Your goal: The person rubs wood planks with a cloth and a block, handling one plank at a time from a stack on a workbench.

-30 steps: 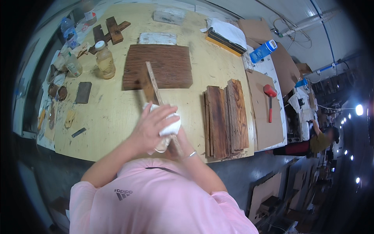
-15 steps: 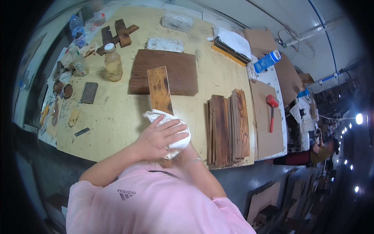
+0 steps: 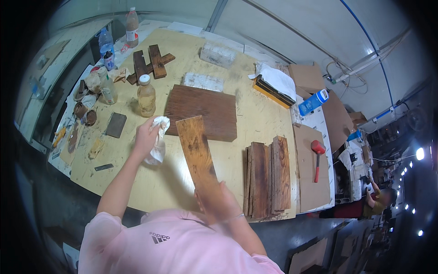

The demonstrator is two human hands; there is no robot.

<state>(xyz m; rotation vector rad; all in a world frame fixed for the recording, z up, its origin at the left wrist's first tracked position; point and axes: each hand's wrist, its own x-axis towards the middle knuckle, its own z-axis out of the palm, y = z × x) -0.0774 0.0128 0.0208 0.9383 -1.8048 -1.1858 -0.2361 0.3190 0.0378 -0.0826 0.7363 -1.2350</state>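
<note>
My left hand [image 3: 145,138] is closed on a crumpled white cloth [image 3: 158,148], held off to the left of the board, near the bottle of yellowish liquid. My right hand [image 3: 224,201] grips the lower end of a brown wooden board [image 3: 196,157] with dark scorch-like grain. Its fingers are partly hidden behind the board, which slants up and away from me. Beyond its top end lies a wide, dark reddish-brown wooden panel [image 3: 205,107]. Right of my right hand, several similar boards [image 3: 259,180] stand on edge, side by side.
Left on the table are a white-capped bottle of yellowish liquid [image 3: 146,98], a grey block [image 3: 116,125] and small open pots [image 3: 91,117]. Crossed dark wood pieces [image 3: 156,61] lie farther back. At right are a red mallet [image 3: 317,160] on cardboard and a blue bottle [image 3: 314,102]. A person [image 3: 372,203] works far right.
My left hand has lifted the cloth off the board and moved left with it. My right hand still holds the board, now more fully in sight. The view has tilted up.
</note>
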